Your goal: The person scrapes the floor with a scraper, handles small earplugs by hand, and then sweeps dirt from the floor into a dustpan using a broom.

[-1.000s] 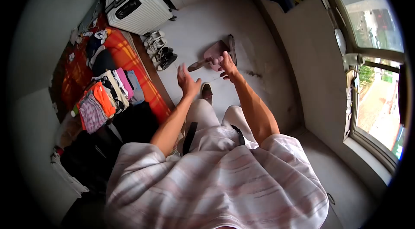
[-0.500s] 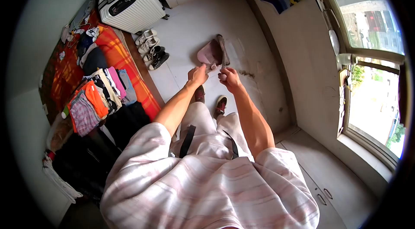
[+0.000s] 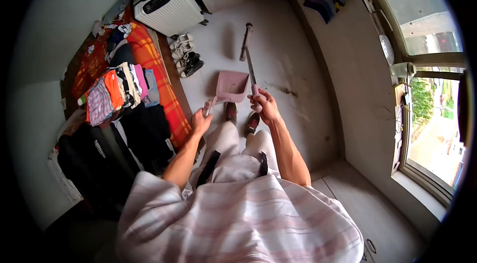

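My left hand (image 3: 201, 120) is closed round the handle of a pink dustpan (image 3: 233, 76), whose pan hangs in front of my shoes with its hollow side showing. My right hand (image 3: 266, 106) grips the pink end of a broom handle (image 3: 251, 69). The broom head (image 3: 246, 42) points away from me, beyond the dustpan and apart from it. A small pile of dark debris (image 3: 288, 92) lies on the floor to the right of the broom.
Several shoes (image 3: 186, 57) stand along the bed's edge at left. Behind them is a white suitcase (image 3: 169, 7). Folded clothes (image 3: 119, 89) lie on the orange plaid bedding (image 3: 164, 96). A wall with a window (image 3: 432, 109) runs along the right.
My hands have moved apart, the left one toward me. The broom head has separated from the dustpan and swung outward; the pan has come closer to my feet.
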